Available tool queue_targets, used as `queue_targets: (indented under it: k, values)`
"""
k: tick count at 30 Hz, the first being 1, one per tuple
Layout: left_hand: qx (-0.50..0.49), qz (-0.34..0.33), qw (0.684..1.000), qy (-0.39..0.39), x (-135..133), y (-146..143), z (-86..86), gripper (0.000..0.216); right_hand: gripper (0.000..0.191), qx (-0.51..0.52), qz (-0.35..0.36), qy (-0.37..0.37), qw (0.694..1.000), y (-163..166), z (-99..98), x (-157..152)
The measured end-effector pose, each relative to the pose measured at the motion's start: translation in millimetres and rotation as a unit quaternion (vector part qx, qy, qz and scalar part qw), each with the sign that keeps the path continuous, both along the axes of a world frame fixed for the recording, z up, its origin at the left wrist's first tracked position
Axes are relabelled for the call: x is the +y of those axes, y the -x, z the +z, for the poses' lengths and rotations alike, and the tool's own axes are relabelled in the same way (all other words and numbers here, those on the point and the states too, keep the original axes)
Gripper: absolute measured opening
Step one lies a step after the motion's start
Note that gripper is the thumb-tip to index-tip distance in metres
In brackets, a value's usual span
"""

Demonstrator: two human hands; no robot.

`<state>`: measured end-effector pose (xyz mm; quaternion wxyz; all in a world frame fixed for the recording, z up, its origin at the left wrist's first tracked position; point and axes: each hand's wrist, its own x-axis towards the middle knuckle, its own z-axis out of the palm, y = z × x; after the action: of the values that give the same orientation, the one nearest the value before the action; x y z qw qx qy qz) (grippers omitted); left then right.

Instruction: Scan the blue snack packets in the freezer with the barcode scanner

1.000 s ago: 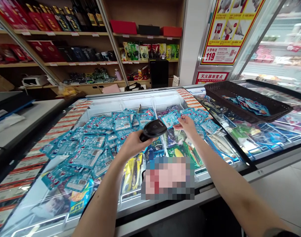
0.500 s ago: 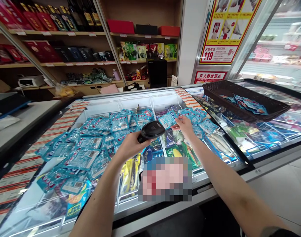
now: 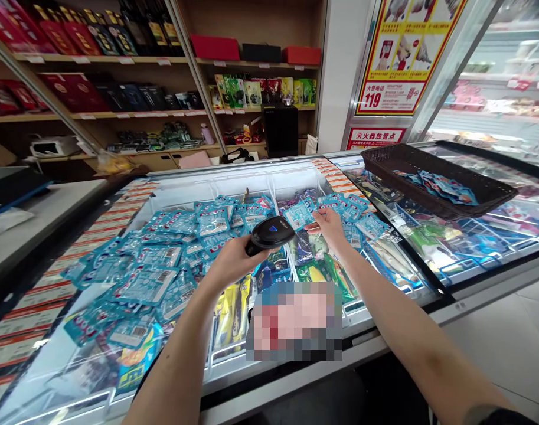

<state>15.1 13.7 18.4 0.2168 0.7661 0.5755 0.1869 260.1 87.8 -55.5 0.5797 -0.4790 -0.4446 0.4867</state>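
**Thin blue packet pinched beside a scanner, over a freezer**

The right hand (image 3: 330, 229) is pinching one small blue packet (image 3: 298, 215) by its edge between thumb and fingertips, holding it up just beside the nose of a black scanner (image 3: 271, 232). The packet is looking light, thin and floppy, with a slick film that is probably slippery, so an edge or corner pinch that leaves the printed face clear is likely suiting it best. The left hand (image 3: 234, 260) is closing firmly around the scanner's handle.

Below, a heap of matching blue packets (image 3: 163, 271) is lying across the glass lid of a chest freezer (image 3: 384, 330), a smooth, sloping surface. A dark basket (image 3: 495, 198) with a few more packets is sitting on the lid to the right. A pale worktop (image 3: 43, 212) is showing at the left, wooden shelves (image 3: 118, 59) of boxed goods are standing behind, and a yellow poster (image 3: 406, 53) is hanging nearby.
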Motion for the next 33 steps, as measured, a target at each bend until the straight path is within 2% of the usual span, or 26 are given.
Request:
queue_targets:
  k: [8, 12, 15, 20, 24, 27, 29, 33]
  values:
    - [-0.017, 0.001, 1.0, 0.02, 0, 2, -2.5, 0.043, 0.033, 0.029, -0.029, -0.03, 0.999, -4, 5.8, 0]
    - [-0.052, 0.009, 0.998, 0.032, 1, 3, -3.7, 0.041, 0.037, -0.042, -0.123, -0.072, 0.989, -30, 14.7, 5]
    - [-0.073, 0.017, 0.997, 0.033, 2, 4, -3.3, 0.04, 0.039, -0.164, -0.239, -0.075, 0.954, -62, 20.0, 5]
    - [-0.09, 0.041, 0.995, 0.028, 3, 8, -1.1, 0.039, 0.031, -0.341, -0.405, 0.006, 0.849, -108, 21.8, 2]
    - [-0.11, 0.063, 0.992, 0.028, 8, 15, 0.6, 0.038, 0.031, -0.422, -0.417, 0.089, 0.8, -118, 14.6, 2]
    - [-0.115, 0.082, 0.99, 0.015, 13, 21, 2.5, 0.039, 0.035, -0.469, -0.417, 0.098, 0.772, -113, 11.6, 3]
    - [-0.106, 0.093, 0.99, 0.005, 15, 23, 4.4, 0.04, 0.037, -0.492, -0.413, 0.067, 0.764, -105, 14.2, 1]
    - [-0.102, 0.102, 0.99, 0.002, 16, 24, 6.2, 0.04, 0.032, -0.528, -0.378, -0.054, 0.759, -81, 25.4, -7]
